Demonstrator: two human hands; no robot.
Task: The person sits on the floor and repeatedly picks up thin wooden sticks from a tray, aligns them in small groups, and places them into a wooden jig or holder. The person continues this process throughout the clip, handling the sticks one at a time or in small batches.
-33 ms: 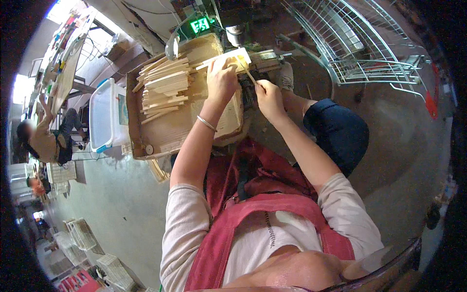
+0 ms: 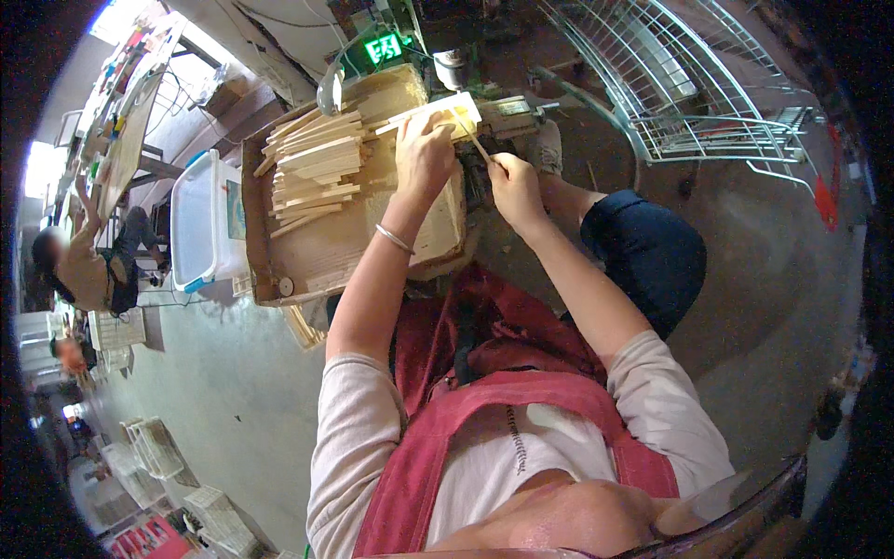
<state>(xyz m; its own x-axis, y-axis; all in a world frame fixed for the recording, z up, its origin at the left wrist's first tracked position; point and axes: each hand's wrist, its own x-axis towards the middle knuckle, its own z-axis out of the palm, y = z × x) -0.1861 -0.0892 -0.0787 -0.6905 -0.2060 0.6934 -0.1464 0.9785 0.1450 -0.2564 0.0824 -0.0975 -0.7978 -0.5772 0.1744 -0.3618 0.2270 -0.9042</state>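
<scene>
Hands (image 2: 466, 172) gripping flat pale wooden strip (image 2: 433, 114)

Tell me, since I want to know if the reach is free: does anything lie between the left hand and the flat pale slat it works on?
Nothing visible does. The left hand already rests on the flat pale slat, fingers curled over its near edge. The right hand pinches a thin stick angled up toward that slat. The stack of wooden slats lies apart, to the left.

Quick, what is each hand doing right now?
Left hand: pressed down on a flat pale wooden board, fingers curled over it.
Right hand: closed grip on a thin wooden stick.
</scene>
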